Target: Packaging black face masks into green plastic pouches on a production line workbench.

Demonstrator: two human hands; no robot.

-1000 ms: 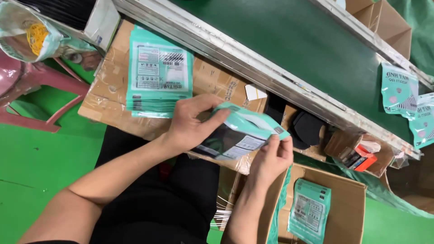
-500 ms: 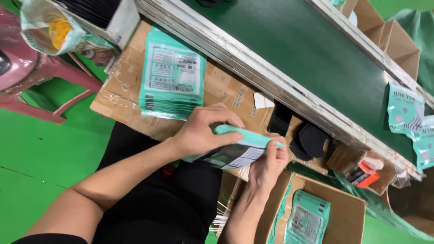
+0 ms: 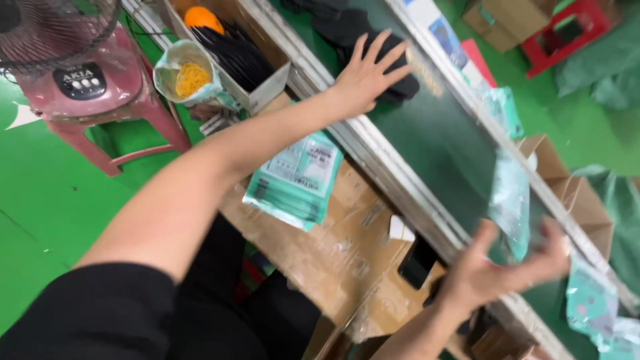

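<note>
Hands [image 3: 370,73] [image 3: 493,273] spread, teal pouch [image 3: 510,200], belt [image 3: 440,140]

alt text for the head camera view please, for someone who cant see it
A person's left hand reaches with spread fingers onto a black item on a green conveyor belt, while the right hand releases a teal packet onto it. More teal packets lie on cardboard nearby.

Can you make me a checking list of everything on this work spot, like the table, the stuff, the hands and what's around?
Surface: dark green belt with metal rails.
Job's things: black pieces under left hand; teal packet, blurred, at right hand.
Clutter: teal packet stack on cardboard; bag of yellow bits; box of black strips.
Hands: left spread flat; right open, fingers apart.
Cables: nothing seen.
Surroundings: green floor, pink stool, fan.
</note>
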